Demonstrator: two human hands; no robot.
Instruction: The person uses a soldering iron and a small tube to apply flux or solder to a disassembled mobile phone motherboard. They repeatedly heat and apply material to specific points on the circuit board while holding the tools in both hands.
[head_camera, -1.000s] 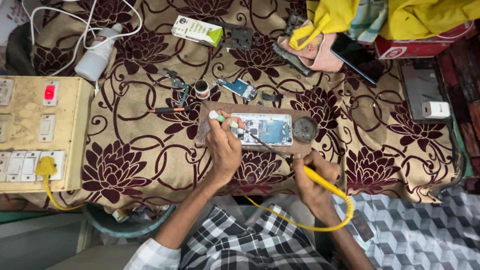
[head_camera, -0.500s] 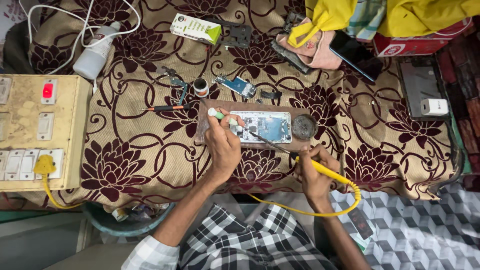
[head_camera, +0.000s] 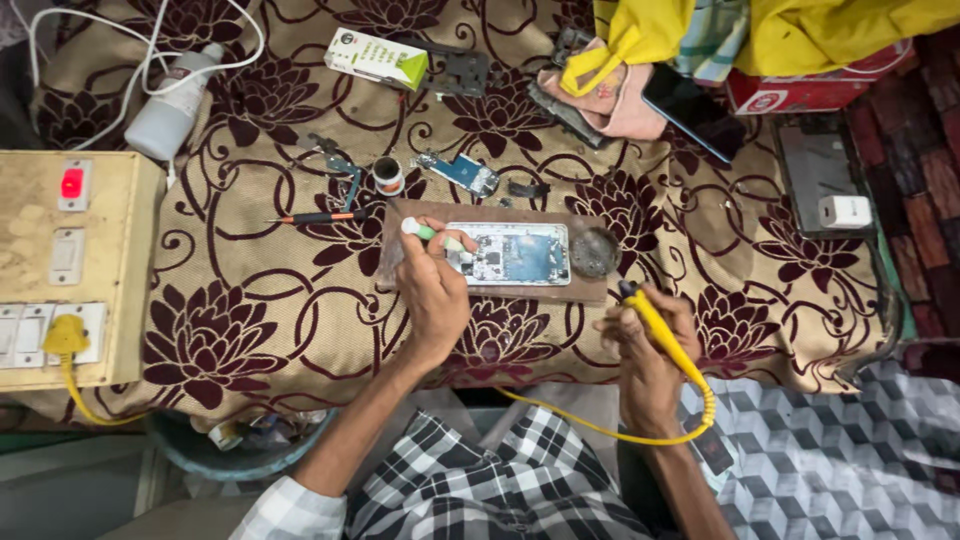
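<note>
An opened phone (head_camera: 512, 253) with its circuit board showing lies on a brown wooden board (head_camera: 494, 292) in the middle of the floral-covered table (head_camera: 260, 320). My left hand (head_camera: 432, 290) rests on the board's left end, holding a small green-and-white tool (head_camera: 421, 231) against the phone's left edge. My right hand (head_camera: 648, 350) is below the board's right end, gripping a yellow soldering iron (head_camera: 660, 330) whose tip points up, off the phone. Its yellow cord (head_camera: 610, 432) loops down across my lap.
A switchboard (head_camera: 65, 265) with a yellow plug stands at the left. Behind the board lie a screwdriver (head_camera: 315, 216), a small pot (head_camera: 387, 176), a phone part (head_camera: 460, 172), a white bottle (head_camera: 170, 105) and a small box (head_camera: 376, 58). Yellow cloth (head_camera: 800, 30) and another phone (head_camera: 690, 108) are at back right.
My right hand has drawn the soldering iron away from the phone, down and to the right. My left hand has stayed on the board's left end.
</note>
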